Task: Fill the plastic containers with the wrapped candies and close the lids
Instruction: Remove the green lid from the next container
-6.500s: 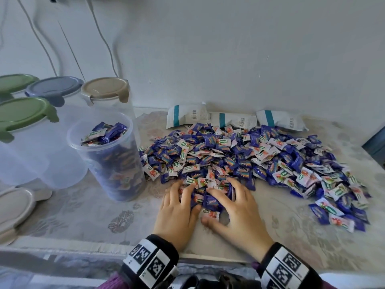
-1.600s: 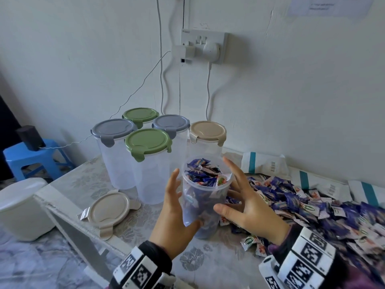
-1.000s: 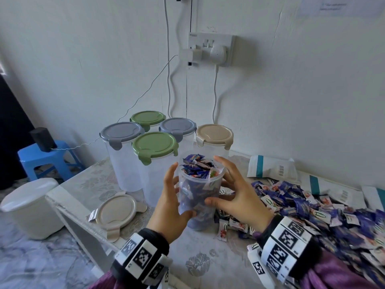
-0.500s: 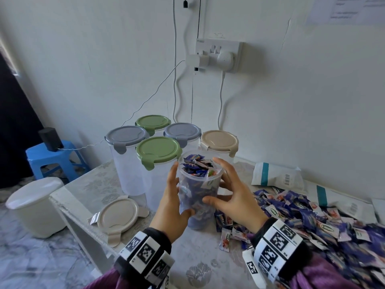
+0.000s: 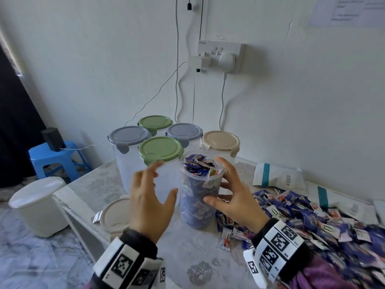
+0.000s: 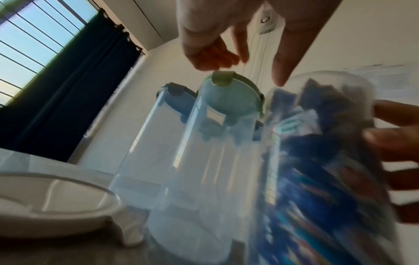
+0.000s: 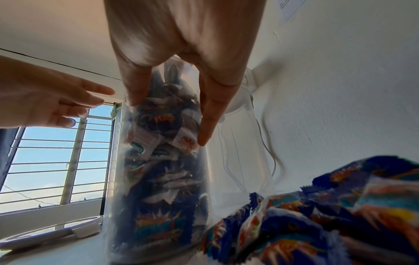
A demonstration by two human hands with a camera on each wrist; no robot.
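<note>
From the head camera, the open container (image 5: 200, 197), heaped with wrapped candies (image 5: 198, 166) to its rim, stands upright on the table (image 5: 187, 253) at centre. The right hand (image 5: 233, 202), at 3 o'clock of it, grips its wall with thumb in front and fingers curled round the back. The left hand (image 5: 149, 202), at 9 o'clock, is off the wall, fingers spread and relaxed, holding nothing. A loose beige lid (image 5: 113, 215) lies flat at 8 o'clock, partly behind the left hand. Five lidded, empty-looking containers crowd from 10 to 1 o'clock; the nearest, the green-lidded container (image 5: 160, 152), stands just beside the filled one. The candy pile (image 5: 325, 217) spreads at 4 o'clock, with white packets (image 5: 278, 178) along the wall.

From the left wrist, the left hand (image 6: 229, 35) hangs at 12 o'clock, its fingers loosely bent over the green-lidded container (image 6: 217, 143); the filled container (image 6: 322, 161) is at 3 o'clock, blurred, with right-hand fingertips (image 6: 392, 141) on its far side. The beige lid (image 6: 54, 202) lies at 8 o'clock.

From the right wrist, the right hand (image 7: 181, 59) clasps the filled container (image 7: 158, 170) from 12 o'clock; the left hand (image 7: 47, 100) is apart at 9 o'clock, and candies (image 7: 328, 211) lie at 4 o'clock.
</note>
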